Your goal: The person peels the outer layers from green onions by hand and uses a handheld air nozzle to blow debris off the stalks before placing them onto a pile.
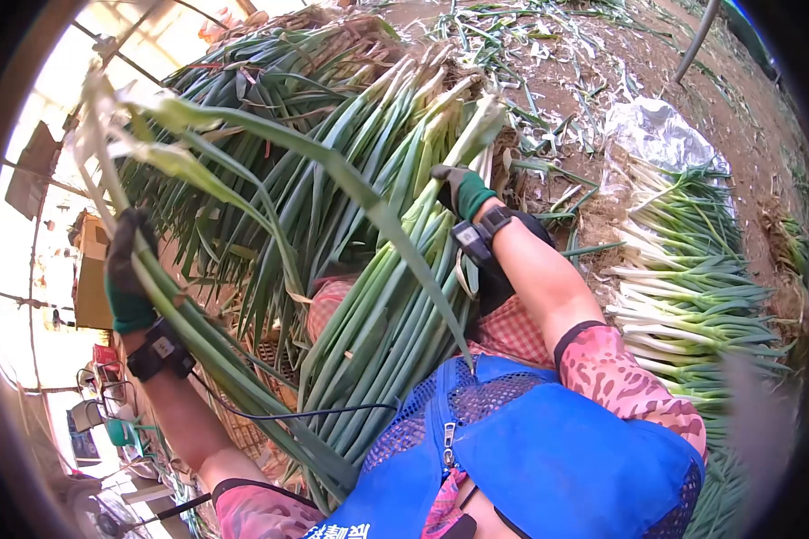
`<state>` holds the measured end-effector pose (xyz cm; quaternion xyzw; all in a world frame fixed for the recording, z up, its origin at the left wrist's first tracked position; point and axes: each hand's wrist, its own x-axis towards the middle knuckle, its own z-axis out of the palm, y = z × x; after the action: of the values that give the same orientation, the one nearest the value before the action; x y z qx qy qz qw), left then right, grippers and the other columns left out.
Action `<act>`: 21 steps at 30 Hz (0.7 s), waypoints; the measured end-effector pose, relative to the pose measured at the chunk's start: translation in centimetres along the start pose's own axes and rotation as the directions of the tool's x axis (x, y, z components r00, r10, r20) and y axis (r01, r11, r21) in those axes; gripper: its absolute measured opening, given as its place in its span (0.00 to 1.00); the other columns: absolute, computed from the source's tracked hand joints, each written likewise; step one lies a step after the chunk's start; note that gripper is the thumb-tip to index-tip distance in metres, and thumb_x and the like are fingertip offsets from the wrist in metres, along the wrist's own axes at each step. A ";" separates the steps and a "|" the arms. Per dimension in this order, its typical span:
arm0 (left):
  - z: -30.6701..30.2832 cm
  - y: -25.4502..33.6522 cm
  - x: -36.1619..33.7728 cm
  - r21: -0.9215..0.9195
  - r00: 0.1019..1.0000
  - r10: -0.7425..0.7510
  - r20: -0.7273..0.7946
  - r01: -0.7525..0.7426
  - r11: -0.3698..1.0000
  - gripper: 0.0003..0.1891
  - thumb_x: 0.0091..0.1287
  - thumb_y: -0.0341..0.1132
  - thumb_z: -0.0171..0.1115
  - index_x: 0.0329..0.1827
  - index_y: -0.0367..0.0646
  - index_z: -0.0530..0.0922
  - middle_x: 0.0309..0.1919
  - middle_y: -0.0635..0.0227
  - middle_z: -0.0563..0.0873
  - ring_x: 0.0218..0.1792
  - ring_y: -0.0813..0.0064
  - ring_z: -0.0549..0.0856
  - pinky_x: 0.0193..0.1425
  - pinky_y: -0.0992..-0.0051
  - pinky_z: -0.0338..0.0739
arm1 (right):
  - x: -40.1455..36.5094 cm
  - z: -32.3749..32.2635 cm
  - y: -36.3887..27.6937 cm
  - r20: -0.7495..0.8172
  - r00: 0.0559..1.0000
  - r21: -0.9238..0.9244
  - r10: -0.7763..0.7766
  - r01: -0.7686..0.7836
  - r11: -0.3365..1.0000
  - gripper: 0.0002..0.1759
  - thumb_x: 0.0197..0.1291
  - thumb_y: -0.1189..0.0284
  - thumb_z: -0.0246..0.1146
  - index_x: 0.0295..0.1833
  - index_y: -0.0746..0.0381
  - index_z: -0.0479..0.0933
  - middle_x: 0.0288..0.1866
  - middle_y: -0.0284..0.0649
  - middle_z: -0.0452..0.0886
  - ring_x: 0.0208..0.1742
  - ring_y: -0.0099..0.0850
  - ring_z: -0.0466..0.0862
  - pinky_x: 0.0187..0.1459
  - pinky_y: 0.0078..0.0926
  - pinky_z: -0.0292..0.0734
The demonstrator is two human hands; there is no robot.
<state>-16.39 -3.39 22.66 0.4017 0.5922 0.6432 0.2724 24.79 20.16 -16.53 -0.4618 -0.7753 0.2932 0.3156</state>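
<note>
My left hand (130,269), in a dark glove with a green cuff, is closed around a few long scallions (207,346). Their pale root ends rise above the hand, and the green leaves run down toward my lap; one leaf bends across the view. My right hand (466,191), gloved alike, has its fingers wrapped on the upper stalks of a scallion bunch (377,314) lying across my lap. Just beyond is a large heap of untrimmed scallions (324,144), roots at the far side.
A long row of cleaned scallions (683,287) with white stems lies on the ground at the right. A crumpled silvery sheet (661,135) is at its far end. Peeled scraps (548,54) litter the soil. A cardboard box (93,269) stands at the left.
</note>
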 end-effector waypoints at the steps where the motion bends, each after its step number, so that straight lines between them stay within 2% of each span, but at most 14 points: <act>1: -1.0 -0.1 0.6 -0.010 0.992 0.091 -0.084 -0.093 0.996 0.20 0.73 0.42 0.63 0.60 0.36 0.80 0.43 0.64 0.87 0.39 0.78 0.85 0.42 0.80 0.81 | -1.3 -1.5 -1.6 -0.130 0.989 0.165 -0.068 0.089 0.982 0.13 0.64 0.74 0.60 0.52 0.59 0.84 0.45 0.48 0.86 0.45 0.37 0.85 0.53 0.30 0.79; 2: -2.7 -0.3 1.5 0.134 0.990 0.093 -0.108 -0.078 0.988 0.20 0.72 0.42 0.64 0.58 0.36 0.81 0.40 0.66 0.86 0.36 0.79 0.83 0.39 0.81 0.79 | -1.7 -2.4 -1.7 -0.173 0.983 0.246 -0.068 0.110 0.963 0.13 0.65 0.74 0.60 0.53 0.60 0.83 0.46 0.47 0.85 0.46 0.37 0.85 0.53 0.31 0.80; 3: -4.6 -0.5 2.4 0.274 0.986 0.098 -0.133 -0.058 0.960 0.19 0.71 0.43 0.66 0.56 0.37 0.82 0.37 0.68 0.86 0.34 0.80 0.82 0.37 0.81 0.77 | -1.8 -3.3 -1.7 -0.148 0.988 0.482 0.049 0.029 0.876 0.13 0.66 0.74 0.60 0.54 0.61 0.82 0.47 0.46 0.85 0.47 0.36 0.85 0.53 0.32 0.82; 5: -6.2 -2.0 3.7 0.503 0.961 0.149 -0.234 -0.012 0.864 0.16 0.67 0.44 0.70 0.46 0.40 0.84 0.26 0.75 0.81 0.25 0.83 0.76 0.30 0.79 0.69 | -1.8 -4.7 -2.5 -0.068 0.967 0.898 0.244 -0.047 0.437 0.14 0.67 0.73 0.59 0.56 0.62 0.80 0.48 0.45 0.83 0.49 0.35 0.85 0.54 0.34 0.84; 6: -6.1 -3.4 4.1 0.548 0.957 0.183 -0.225 -0.031 0.836 0.14 0.66 0.45 0.71 0.41 0.43 0.82 0.26 0.75 0.79 0.25 0.83 0.74 0.30 0.77 0.69 | -3.1 -8.8 -8.2 0.055 0.957 0.944 0.286 -0.144 0.298 0.15 0.67 0.71 0.61 0.57 0.63 0.79 0.48 0.45 0.83 0.48 0.35 0.86 0.52 0.35 0.85; 7: -5.9 -5.4 4.8 0.571 0.963 0.208 -0.172 -0.074 0.817 0.15 0.66 0.45 0.71 0.42 0.42 0.82 0.26 0.75 0.79 0.25 0.83 0.74 0.30 0.77 0.69 | -3.7 -10.4 -12.2 0.123 0.937 0.990 0.327 -0.139 0.027 0.19 0.66 0.65 0.63 0.59 0.62 0.78 0.47 0.42 0.83 0.47 0.34 0.86 0.50 0.35 0.86; 10: -1.2 -8.2 4.8 0.638 0.975 0.222 0.012 -0.178 0.749 0.16 0.66 0.44 0.71 0.44 0.40 0.82 0.27 0.74 0.80 0.25 0.82 0.73 0.30 0.77 0.69 | -4.7 -11.1 -17.1 0.126 0.987 0.973 0.097 -0.142 0.180 0.24 0.65 0.56 0.65 0.60 0.60 0.79 0.44 0.35 0.82 0.43 0.28 0.84 0.43 0.31 0.84; 11: 0.7 -8.4 4.5 0.614 0.977 0.198 0.074 -0.201 0.763 0.16 0.65 0.43 0.71 0.44 0.39 0.82 0.28 0.74 0.81 0.25 0.81 0.74 0.30 0.77 0.70 | -4.4 -11.0 -17.5 0.152 0.982 0.938 0.110 -0.178 0.296 0.24 0.66 0.57 0.64 0.60 0.60 0.79 0.44 0.35 0.83 0.44 0.29 0.84 0.46 0.32 0.85; 14: 2.5 -8.2 5.6 0.569 0.994 0.036 0.102 -0.088 0.818 0.17 0.64 0.43 0.72 0.45 0.38 0.83 0.29 0.72 0.83 0.26 0.81 0.75 0.30 0.77 0.70 | -0.8 -10.3 -12.3 -0.183 0.944 0.935 0.274 0.080 0.347 0.22 0.68 0.57 0.60 0.58 0.61 0.79 0.43 0.37 0.83 0.43 0.31 0.84 0.46 0.32 0.85; 15: 2.2 -7.9 5.9 0.556 0.996 -0.031 0.088 -0.024 0.831 0.17 0.63 0.43 0.72 0.45 0.38 0.83 0.29 0.71 0.84 0.26 0.81 0.76 0.29 0.77 0.70 | 0.4 -10.3 -7.8 -0.377 0.903 0.775 0.208 0.184 0.604 0.21 0.69 0.58 0.58 0.57 0.62 0.79 0.43 0.39 0.82 0.41 0.31 0.84 0.45 0.32 0.84; 17: 0.5 -7.2 6.3 0.481 0.997 -0.066 0.026 0.045 0.876 0.16 0.63 0.43 0.73 0.43 0.39 0.83 0.29 0.71 0.84 0.25 0.81 0.77 0.28 0.77 0.71 | -0.2 -14.0 -3.5 -0.465 0.852 0.596 0.241 0.099 0.797 0.21 0.71 0.58 0.54 0.54 0.63 0.79 0.41 0.41 0.82 0.40 0.32 0.83 0.42 0.31 0.83; 18: -0.7 -7.0 6.8 0.441 0.996 -0.086 -0.001 0.078 0.894 0.16 0.62 0.42 0.73 0.43 0.39 0.83 0.29 0.71 0.85 0.24 0.80 0.78 0.27 0.77 0.71 | -1.3 -16.7 -3.2 -0.381 0.836 0.642 0.394 -0.068 0.764 0.21 0.72 0.58 0.52 0.53 0.64 0.79 0.40 0.41 0.81 0.39 0.32 0.82 0.41 0.31 0.82; 20: -5.6 -8.5 9.8 0.390 0.982 -0.113 -0.148 0.163 0.906 0.13 0.63 0.42 0.73 0.40 0.42 0.83 0.27 0.71 0.85 0.22 0.79 0.79 0.26 0.78 0.72 | -2.7 -20.0 0.1 -0.476 0.776 0.487 0.414 -0.159 0.859 0.15 0.75 0.70 0.45 0.52 0.64 0.76 0.41 0.49 0.83 0.39 0.36 0.84 0.41 0.33 0.84; 21: -7.1 -8.5 10.1 0.355 0.979 -0.090 -0.182 0.151 0.923 0.13 0.63 0.41 0.73 0.40 0.42 0.83 0.27 0.71 0.85 0.22 0.79 0.79 0.25 0.78 0.72 | -3.6 -22.1 3.9 -0.494 0.750 0.519 0.441 -0.152 0.841 0.16 0.75 0.66 0.46 0.52 0.64 0.76 0.40 0.48 0.83 0.39 0.37 0.84 0.41 0.33 0.83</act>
<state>-28.74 2.36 16.49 0.3544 0.7457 0.5339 0.1825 45.03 22.08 -6.34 -0.5651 -0.4612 0.3505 0.5875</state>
